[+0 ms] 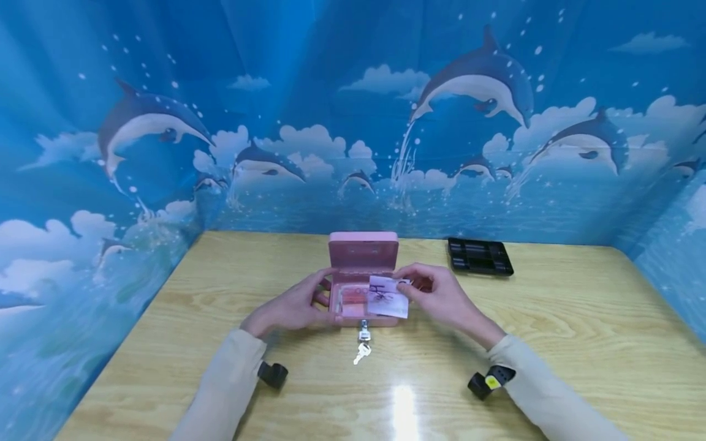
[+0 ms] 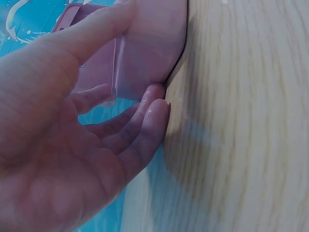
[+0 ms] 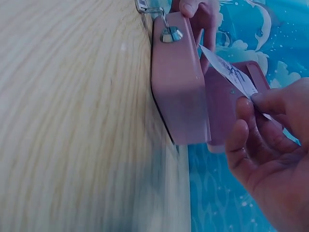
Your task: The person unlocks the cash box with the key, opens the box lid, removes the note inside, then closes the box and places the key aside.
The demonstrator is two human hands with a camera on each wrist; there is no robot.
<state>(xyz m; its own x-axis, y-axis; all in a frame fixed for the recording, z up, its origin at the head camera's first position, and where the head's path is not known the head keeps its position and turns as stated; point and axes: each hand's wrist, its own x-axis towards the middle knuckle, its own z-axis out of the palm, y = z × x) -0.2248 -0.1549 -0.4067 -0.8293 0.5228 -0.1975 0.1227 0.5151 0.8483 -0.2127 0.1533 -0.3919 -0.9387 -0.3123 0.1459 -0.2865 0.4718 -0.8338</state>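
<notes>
A small pink cash box [image 1: 362,269] [image 2: 145,53] [image 3: 178,82] stands open in the middle of the wooden table [image 1: 165,343], lid raised at the back. Pink-red banknotes [image 1: 353,298] lie inside. A key [image 1: 363,349] hangs from the lock [image 3: 171,34] on its front. My left hand [image 1: 295,304] [image 2: 87,125] holds the box's left side, thumb on top and fingers against the wall. My right hand [image 1: 436,294] [image 3: 270,145] pinches a white paper slip [image 1: 388,297] [image 3: 229,72] with black handwriting over the open box.
A black plastic tray insert [image 1: 478,256] lies on the table at the back right. A blue dolphin-print cloth [image 1: 353,122] walls the table on three sides. Wrist cameras [image 1: 273,373] [image 1: 491,381] sit under both sleeves.
</notes>
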